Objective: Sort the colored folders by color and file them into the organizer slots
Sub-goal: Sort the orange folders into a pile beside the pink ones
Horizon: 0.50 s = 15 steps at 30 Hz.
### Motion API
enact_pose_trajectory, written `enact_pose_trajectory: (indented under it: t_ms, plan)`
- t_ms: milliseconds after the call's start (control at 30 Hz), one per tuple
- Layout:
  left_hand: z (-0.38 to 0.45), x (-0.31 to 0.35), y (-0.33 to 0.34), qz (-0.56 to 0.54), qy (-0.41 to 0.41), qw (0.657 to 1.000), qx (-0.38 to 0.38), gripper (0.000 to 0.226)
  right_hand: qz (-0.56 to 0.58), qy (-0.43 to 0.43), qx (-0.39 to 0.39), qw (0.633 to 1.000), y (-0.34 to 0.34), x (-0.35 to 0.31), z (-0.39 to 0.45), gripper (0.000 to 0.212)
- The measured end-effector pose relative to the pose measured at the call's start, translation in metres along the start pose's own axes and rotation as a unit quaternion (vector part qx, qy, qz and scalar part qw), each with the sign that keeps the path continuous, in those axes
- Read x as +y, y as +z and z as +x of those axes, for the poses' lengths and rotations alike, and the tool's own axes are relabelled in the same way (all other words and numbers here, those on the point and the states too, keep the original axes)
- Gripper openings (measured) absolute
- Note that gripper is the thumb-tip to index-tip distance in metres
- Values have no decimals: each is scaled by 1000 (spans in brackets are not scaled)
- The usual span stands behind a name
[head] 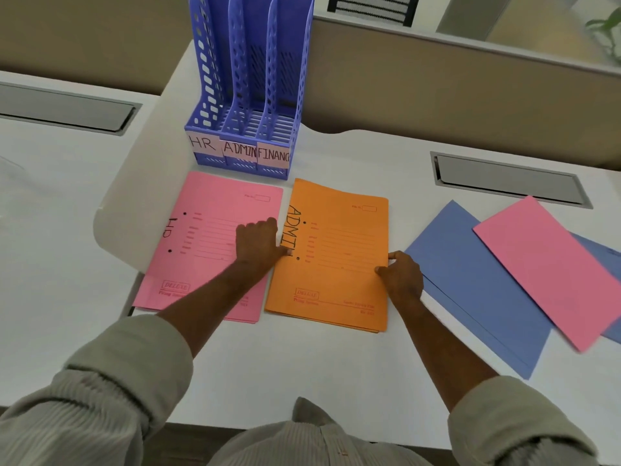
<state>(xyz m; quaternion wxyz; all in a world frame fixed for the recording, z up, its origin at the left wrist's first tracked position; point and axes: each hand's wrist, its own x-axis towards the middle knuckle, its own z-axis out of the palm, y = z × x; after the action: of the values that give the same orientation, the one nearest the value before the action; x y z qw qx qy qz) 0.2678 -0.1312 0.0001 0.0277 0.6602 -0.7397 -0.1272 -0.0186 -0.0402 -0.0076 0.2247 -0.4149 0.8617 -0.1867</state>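
A: Grip status?

B: Left hand (260, 242) curled at the left edge of the orange stack (331, 260), thumb on it. Right hand (401, 275) pinches the right edge. Stack flat on the desk (336, 381), between both hands.

A: Next?

B: Probably square the edges, lift level, tip upright. ADMIN slot of the organizer (247, 95) sits straight beyond the grip. Pink stack (201, 243) lies under the left wrist; don't drag it.
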Motion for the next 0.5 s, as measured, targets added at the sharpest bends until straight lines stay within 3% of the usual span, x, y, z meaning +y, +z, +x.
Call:
enact_pose_trajectory:
  t_ms: [100,233,500]
  plan:
    - [4,4,-2,101,28,995,4,87,-56,-18,9,998,3,-1,-2,36]
    - [6,7,-2,105,44,993,3,107,-109,-54,4,993,1,0,-5,43]
    - [2,29,-4,154,85,984,20,105,-196,-189,21,962,-10,16,1,63]
